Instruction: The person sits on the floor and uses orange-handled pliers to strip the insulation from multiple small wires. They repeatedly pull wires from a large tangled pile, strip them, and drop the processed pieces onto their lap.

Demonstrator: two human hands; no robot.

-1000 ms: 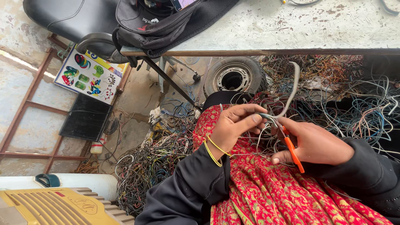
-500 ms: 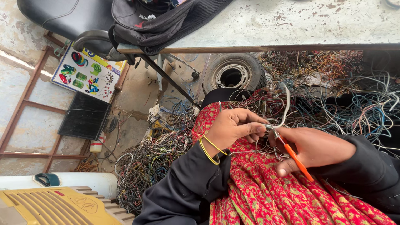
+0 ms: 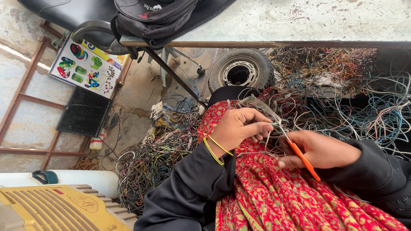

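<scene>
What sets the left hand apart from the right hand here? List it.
The left hand wears yellow bangles at its wrist and pinches a thin wire; the right hand wears none and is closed on an orange-handled cutter. The left sits higher in view, the right lower. Both come from dark sleeves over the red patterned cloth.

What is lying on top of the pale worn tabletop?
A black fabric backpack lies on the pale worn tabletop, overhanging its edge. The surface beneath the bag is covered.

I see an orange-handled cutter (image 3: 303,159), yellow bangles (image 3: 215,148), black sleeves (image 3: 192,188), red cloth (image 3: 282,196) with green-gold floral print, and multicoloured tangled wires (image 3: 342,98).
</scene>
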